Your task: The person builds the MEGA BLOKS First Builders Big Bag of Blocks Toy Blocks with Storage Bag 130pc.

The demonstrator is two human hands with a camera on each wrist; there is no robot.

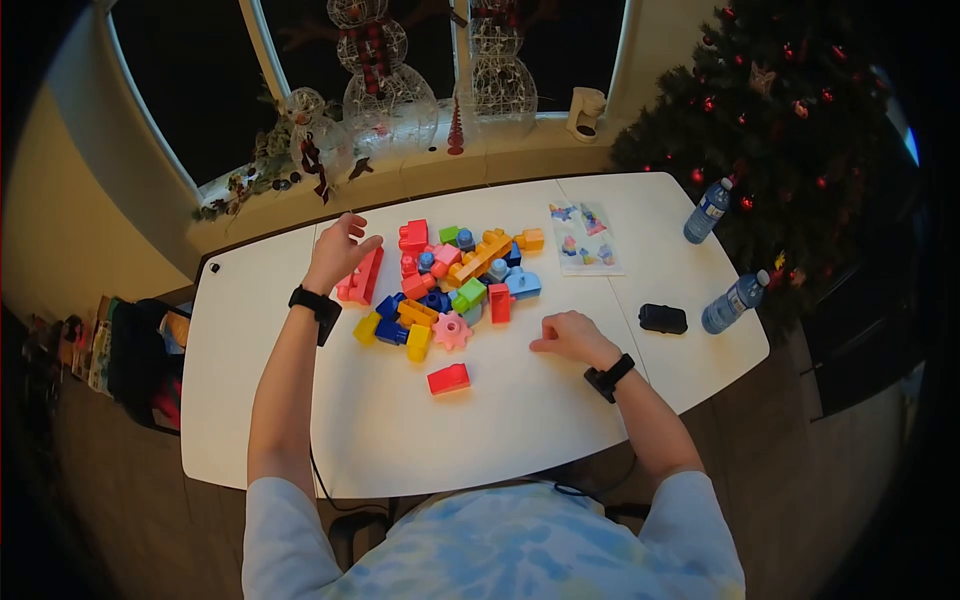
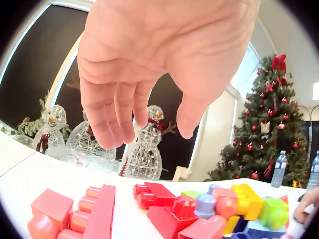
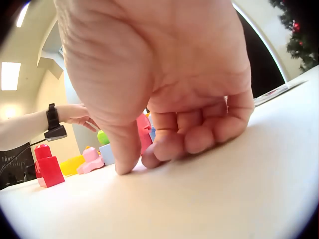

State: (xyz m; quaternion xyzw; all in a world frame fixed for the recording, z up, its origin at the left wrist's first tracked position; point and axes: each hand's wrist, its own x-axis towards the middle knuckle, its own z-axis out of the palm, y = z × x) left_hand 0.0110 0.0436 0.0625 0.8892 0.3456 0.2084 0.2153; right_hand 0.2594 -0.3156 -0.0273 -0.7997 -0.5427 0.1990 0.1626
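My left hand (image 1: 340, 252) hovers over the far left of the pile, fingers loosely bent and nothing in its grasp. Below it lie red toy building blocks (image 1: 362, 278), whose round studs show in the left wrist view. My right hand (image 1: 577, 338) rests on the table right of the pile, its fingers loosely curled and fingertips at the tabletop in the right wrist view, holding nothing. Between the hands spreads a heap of blocks, with a pink gear-shaped piece (image 1: 452, 331) at its near side. A single red block (image 1: 449, 379) lies apart, nearer my body.
A picture sheet (image 1: 587, 240) lies on the white table (image 1: 400, 450), right of the heap. Farther right are a small black case (image 1: 662, 319) and two water bottles (image 1: 708, 212). A decorated tree (image 1: 770, 130) stands beyond. Wire snowmen (image 1: 390, 100) line the windowsill.
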